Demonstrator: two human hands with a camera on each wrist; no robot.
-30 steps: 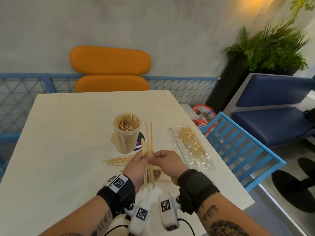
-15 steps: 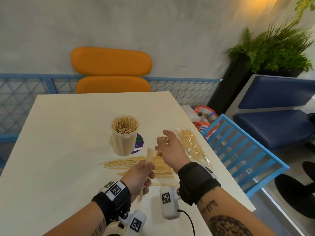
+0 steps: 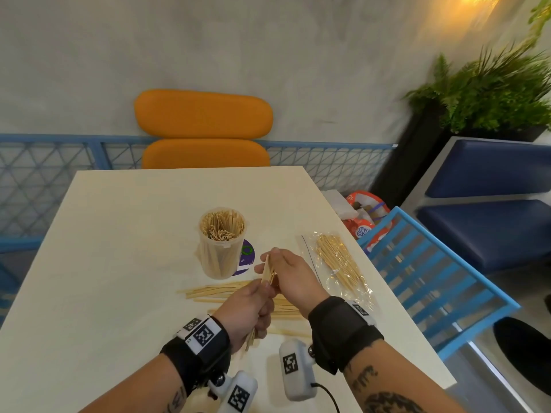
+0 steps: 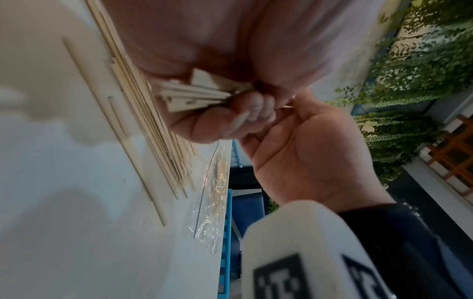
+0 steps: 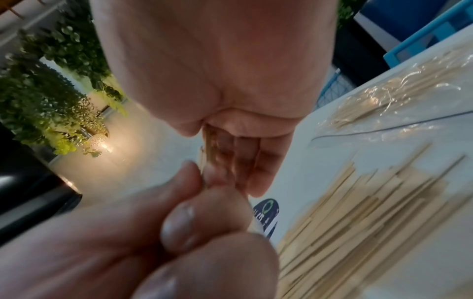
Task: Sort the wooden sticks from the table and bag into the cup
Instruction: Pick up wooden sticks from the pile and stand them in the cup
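Note:
A clear plastic cup (image 3: 222, 248), packed with upright wooden sticks, stands mid-table. Loose flat sticks (image 3: 214, 292) lie fanned out on the table just in front of it. My left hand (image 3: 256, 302) grips a bundle of flat sticks (image 3: 267, 272), slanted up towards the cup. My right hand (image 3: 277, 268) curls its fingers round the bundle's upper end. The bundle's cut ends (image 4: 194, 93) show in the left wrist view, its upper part (image 5: 210, 141) in the right wrist view. A clear bag (image 3: 337, 263) of thin sticks lies to the right.
A purple round coaster (image 3: 246, 257) lies behind the cup's right side. The white table (image 3: 119, 263) ends close behind the bag, with a blue slatted chair (image 3: 432, 278) beside that edge. An orange chair (image 3: 205, 129) stands at the far end.
Half a second ago my right hand was apart, nearer the bag; it has come back left onto the bundle. My left hand has kept hold of the bundle.

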